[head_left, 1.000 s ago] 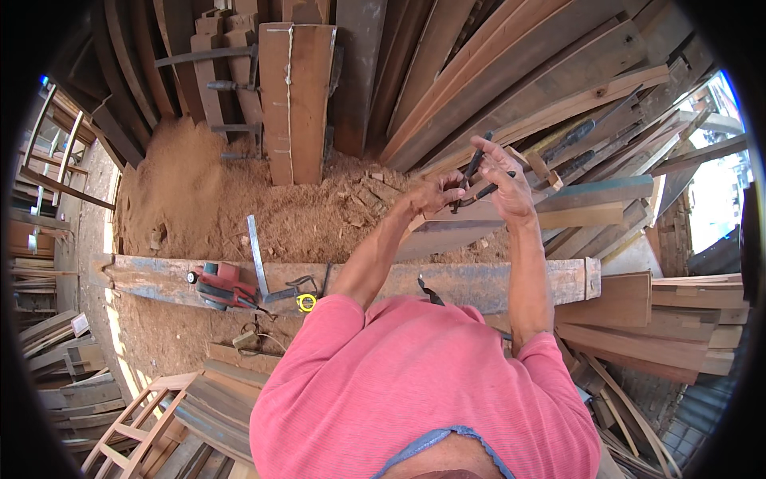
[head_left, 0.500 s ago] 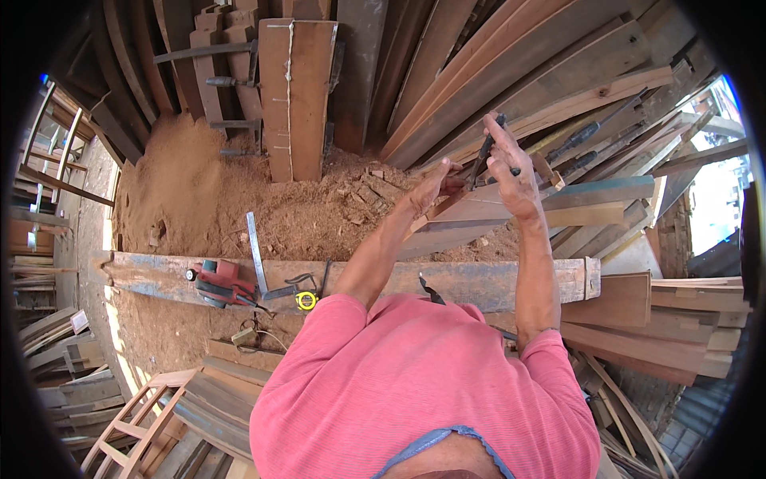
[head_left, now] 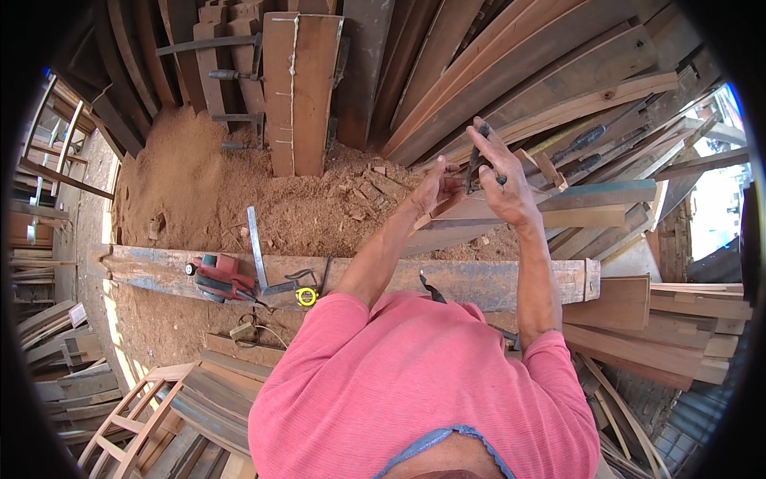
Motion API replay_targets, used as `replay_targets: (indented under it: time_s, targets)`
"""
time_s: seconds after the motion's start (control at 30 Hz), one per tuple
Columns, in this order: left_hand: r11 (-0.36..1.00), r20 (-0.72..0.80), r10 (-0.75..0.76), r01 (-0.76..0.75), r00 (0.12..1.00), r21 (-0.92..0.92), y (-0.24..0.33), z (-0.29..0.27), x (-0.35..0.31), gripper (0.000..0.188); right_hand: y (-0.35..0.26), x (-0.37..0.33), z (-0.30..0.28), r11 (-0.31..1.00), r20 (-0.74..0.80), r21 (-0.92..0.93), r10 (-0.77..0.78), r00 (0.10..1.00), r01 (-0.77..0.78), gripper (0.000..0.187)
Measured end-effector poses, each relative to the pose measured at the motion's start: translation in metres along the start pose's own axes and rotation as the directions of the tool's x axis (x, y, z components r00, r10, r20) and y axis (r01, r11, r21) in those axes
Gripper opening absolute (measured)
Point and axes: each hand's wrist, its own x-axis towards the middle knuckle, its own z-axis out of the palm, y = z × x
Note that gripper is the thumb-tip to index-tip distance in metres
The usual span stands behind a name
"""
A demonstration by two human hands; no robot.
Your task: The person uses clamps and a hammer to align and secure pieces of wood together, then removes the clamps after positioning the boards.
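Note:
My right hand (head_left: pixel 511 191) is wrapped round a dark plier-like tool (head_left: pixel 476 156). One dark arm runs up to my fingertips, and a second dark end shows below my fingers. My left hand (head_left: pixel 431 193) grips the edge of a wooden board (head_left: pixel 459 212), its thumb side close to the tool's lower end. That board lies beyond the bench at the right. Where the tool meets the wood is partly covered by my fingers.
A long bench beam (head_left: pixel 383 273) crosses in front of me. On it are a red power tool (head_left: pixel 223 277), a metal square (head_left: pixel 256 247) and a yellow tape measure (head_left: pixel 306 296). Clamps (head_left: pixel 231 75) sit beside an upright board (head_left: pixel 302 96). Sawdust (head_left: pixel 187 188) and stacked planks surround me.
My right hand and the tool's upper end have shifted left, and the tool stands more upright. My left hand has stayed almost in place at the board.

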Motion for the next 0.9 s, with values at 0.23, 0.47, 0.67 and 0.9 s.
replay_targets:
  time_s: [0.23, 0.47, 0.67, 0.9]
  targets:
    - [0.999, 0.061, 0.019, -0.022, 0.998, 0.042, 0.011, 0.014, -0.01, 0.068, -0.01, 0.007, 0.01, 0.987, 0.23, -0.156, 0.001, 0.973, 0.036, 0.067]
    - [0.968, 0.089, 0.108, -0.125, 0.99, 0.216, 0.036, 0.049, -0.036, 0.062, -0.009, 0.038, 0.028, 0.985, 0.361, -0.175, 0.061, 0.931, 0.003, 0.058]
    - [0.977, 0.116, 0.151, -0.166, 0.982, 0.132, 0.029, 0.042, -0.029, 0.06, 0.007, 0.054, 0.038, 0.998, 0.296, 0.012, 0.062, 0.953, -0.068, 0.04]
    - [0.956, 0.107, 0.223, -0.239, 0.969, 0.169, 0.035, 0.049, -0.04, 0.055, 0.008, 0.045, 0.057, 0.983, 0.08, 0.155, 0.081, 0.993, -0.093, 0.057]
